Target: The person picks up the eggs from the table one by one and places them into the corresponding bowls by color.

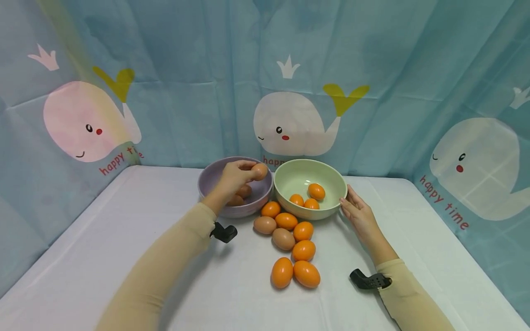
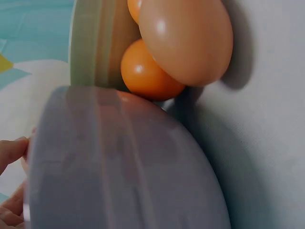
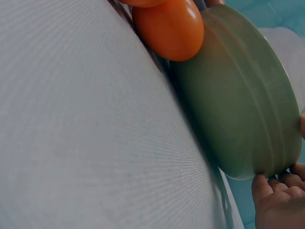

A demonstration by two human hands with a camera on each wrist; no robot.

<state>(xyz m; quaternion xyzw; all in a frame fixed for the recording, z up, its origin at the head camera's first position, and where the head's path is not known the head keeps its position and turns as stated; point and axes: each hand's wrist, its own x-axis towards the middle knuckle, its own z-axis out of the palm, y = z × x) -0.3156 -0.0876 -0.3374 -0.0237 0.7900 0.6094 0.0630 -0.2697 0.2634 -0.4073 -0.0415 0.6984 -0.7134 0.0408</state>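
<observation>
My left hand (image 1: 235, 179) pinches a brown egg (image 1: 260, 171) between thumb and fingers, over the right part of the purple bowl (image 1: 209, 177). Inside that bowl lie brown eggs (image 1: 244, 191), partly hidden by the hand. My right hand (image 1: 359, 212) holds the right side of the light green bowl (image 1: 290, 177), its fingertips against the outer wall in the right wrist view. Three orange eggs (image 1: 316, 191) lie in the green bowl. In the left wrist view the purple bowl's wall (image 2: 128, 162) hides most of the left hand and its egg.
In front of the bowls, several orange eggs (image 1: 304, 250) and two brown eggs (image 1: 283, 239) lie loose on the white tablecloth (image 1: 165, 257). The two bowls stand side by side. Behind them hangs a blue curtain (image 1: 186, 124) with printed whales.
</observation>
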